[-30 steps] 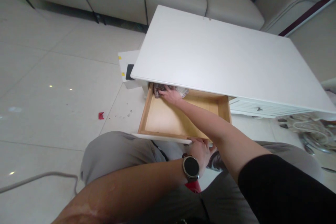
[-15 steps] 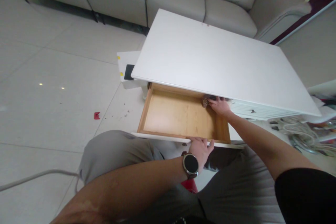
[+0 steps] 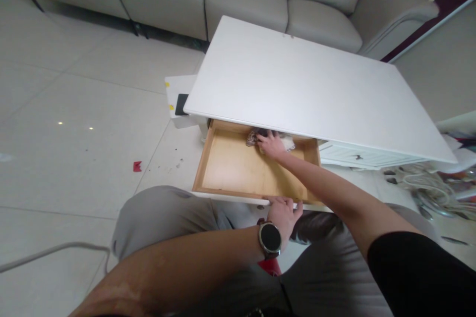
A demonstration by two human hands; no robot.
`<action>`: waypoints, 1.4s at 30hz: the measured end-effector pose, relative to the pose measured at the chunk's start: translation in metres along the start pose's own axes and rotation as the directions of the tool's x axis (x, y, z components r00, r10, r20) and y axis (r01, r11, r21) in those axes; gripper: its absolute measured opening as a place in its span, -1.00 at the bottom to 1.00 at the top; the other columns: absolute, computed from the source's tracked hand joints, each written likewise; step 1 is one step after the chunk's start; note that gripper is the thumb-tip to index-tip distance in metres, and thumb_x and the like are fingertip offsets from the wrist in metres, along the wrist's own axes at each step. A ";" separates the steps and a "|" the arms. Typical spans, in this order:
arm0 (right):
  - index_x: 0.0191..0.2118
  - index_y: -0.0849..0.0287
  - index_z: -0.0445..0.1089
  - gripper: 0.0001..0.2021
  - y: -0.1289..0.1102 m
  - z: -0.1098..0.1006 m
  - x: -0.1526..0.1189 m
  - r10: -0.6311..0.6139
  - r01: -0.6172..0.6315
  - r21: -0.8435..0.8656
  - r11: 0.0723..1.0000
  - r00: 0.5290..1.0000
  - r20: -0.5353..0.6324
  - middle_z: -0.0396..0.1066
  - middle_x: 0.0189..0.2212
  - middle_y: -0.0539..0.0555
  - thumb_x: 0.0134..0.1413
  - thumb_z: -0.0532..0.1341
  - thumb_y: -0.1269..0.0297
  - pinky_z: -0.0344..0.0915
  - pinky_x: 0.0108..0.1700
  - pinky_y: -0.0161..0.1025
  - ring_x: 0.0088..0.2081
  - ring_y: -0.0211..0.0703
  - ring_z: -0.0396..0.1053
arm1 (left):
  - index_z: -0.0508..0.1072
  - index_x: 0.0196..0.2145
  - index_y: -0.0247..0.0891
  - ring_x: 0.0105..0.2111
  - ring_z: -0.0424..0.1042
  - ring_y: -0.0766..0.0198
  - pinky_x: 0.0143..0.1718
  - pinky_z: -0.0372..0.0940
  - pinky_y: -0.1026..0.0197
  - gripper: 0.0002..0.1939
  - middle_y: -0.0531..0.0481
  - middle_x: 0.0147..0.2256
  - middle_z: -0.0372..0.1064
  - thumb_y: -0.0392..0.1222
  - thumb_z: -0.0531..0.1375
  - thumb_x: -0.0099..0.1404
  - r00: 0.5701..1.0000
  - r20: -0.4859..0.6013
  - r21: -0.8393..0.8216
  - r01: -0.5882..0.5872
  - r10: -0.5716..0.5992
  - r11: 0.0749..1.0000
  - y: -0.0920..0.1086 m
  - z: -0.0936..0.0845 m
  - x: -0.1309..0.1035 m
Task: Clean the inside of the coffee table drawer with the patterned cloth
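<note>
A wooden drawer (image 3: pixel 238 168) stands pulled out from the white coffee table (image 3: pixel 297 79), its pale floor bare apart from a cloth. Inside it, near the back wall, my right hand (image 3: pixel 272 145) presses down on a crumpled cloth (image 3: pixel 288 142), brown-patterned on one side and whitish on the other. Its fingers are bent over the fabric, and part of the cloth is hidden under the hand and the tabletop edge. My left hand (image 3: pixel 284 214), with a round watch on the wrist, is closed over the top of the drawer front.
A grey sofa (image 3: pixel 245 5) runs behind the table. On the left, a white box (image 3: pixel 180 83) carries a dark flat object. A red scrap (image 3: pixel 137 166) and small debris lie on the tiled floor. Coiled hoses (image 3: pixel 427 188) are at the right, and a grey hose (image 3: pixel 55 250) at lower left.
My right hand has slid left along the back of the drawer with the cloth, showing more of its whitish part. The left hand keeps its place on the drawer front.
</note>
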State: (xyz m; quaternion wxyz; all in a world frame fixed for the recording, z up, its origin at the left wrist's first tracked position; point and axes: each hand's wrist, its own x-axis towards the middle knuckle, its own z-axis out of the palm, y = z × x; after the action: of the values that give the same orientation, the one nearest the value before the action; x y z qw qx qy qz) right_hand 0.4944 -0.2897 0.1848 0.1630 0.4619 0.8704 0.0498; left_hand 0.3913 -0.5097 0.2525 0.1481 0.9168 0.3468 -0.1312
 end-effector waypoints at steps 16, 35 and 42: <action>0.11 0.17 0.54 -0.57 -0.064 -0.041 0.086 -0.171 0.176 0.060 0.983 0.982 -0.078 0.36 0.27 0.25 0.38 -0.03 0.44 0.20 0.22 0.12 0.38 0.30 0.02 | 0.19 0.45 0.13 0.03 0.48 -0.29 -0.08 0.39 -0.48 -0.36 -0.31 0.14 0.40 -0.33 -0.05 0.51 0.999 0.037 -0.043 -0.004 0.006 0.999 0.000 0.000 0.003; 0.06 0.36 0.60 -0.48 0.032 -0.005 -0.126 0.287 -0.280 -0.102 0.955 0.776 0.562 0.46 0.09 0.51 0.02 0.38 0.12 0.30 0.08 0.10 0.15 0.47 0.31 | 0.18 0.45 0.09 -0.04 0.51 -0.15 -0.13 0.45 -0.35 -0.33 -0.29 0.02 0.43 -0.38 -0.01 0.49 0.999 -0.046 -0.044 -0.010 0.008 0.999 -0.004 0.010 0.002; -0.05 0.34 0.64 -0.53 0.022 -0.003 -0.136 0.148 -0.161 -0.038 0.986 0.757 0.636 0.55 0.00 0.46 -0.04 0.40 0.12 0.33 0.07 0.07 0.18 0.40 0.32 | 0.14 0.47 0.10 -0.04 0.49 -0.13 -0.09 0.42 -0.30 -0.30 -0.27 0.05 0.40 -0.39 -0.01 0.48 0.999 -0.045 -0.030 0.000 -0.001 1.000 -0.005 0.008 -0.001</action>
State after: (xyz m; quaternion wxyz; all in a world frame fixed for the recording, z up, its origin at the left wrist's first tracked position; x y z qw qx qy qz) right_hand 0.5810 -0.3885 0.2252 0.4391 0.5230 0.7230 -0.1043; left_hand 0.3866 -0.5096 0.2448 0.1541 0.9171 0.3521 -0.1054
